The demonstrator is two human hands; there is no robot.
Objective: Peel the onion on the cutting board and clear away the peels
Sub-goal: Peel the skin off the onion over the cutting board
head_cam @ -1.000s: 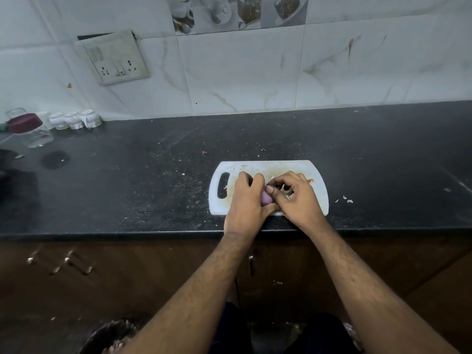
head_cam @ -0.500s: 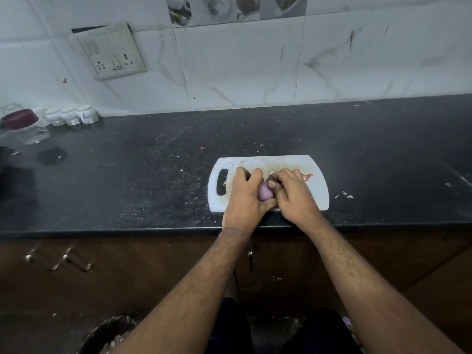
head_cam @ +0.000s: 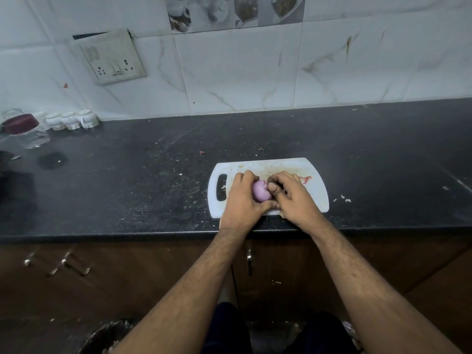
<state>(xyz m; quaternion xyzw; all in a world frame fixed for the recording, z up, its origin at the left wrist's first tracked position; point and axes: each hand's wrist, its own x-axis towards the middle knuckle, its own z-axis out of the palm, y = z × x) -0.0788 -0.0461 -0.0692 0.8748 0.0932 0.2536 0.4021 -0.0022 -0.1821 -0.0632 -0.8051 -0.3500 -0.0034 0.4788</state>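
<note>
A pale purple onion (head_cam: 260,190) sits over the white cutting board (head_cam: 316,195) near the counter's front edge. My left hand (head_cam: 240,200) wraps around its left side and holds it. My right hand (head_cam: 293,198) presses against its right side, thumb on the top, fingers curled; whether it pinches skin is hidden. A reddish peel scrap (head_cam: 306,178) lies on the board just beyond my right hand. The onion's lower half is hidden by my fingers.
The black counter (head_cam: 127,180) carries small peel crumbs (head_cam: 344,199) right of the board. A glass jar with a dark red lid (head_cam: 23,130) and small white cups (head_cam: 71,120) stand at far left. A bin rim (head_cam: 102,335) shows on the floor.
More of the purple onion shows between my hands now. My right thumb has shifted onto its top, and the peel scrap beside my right hand has come into view.
</note>
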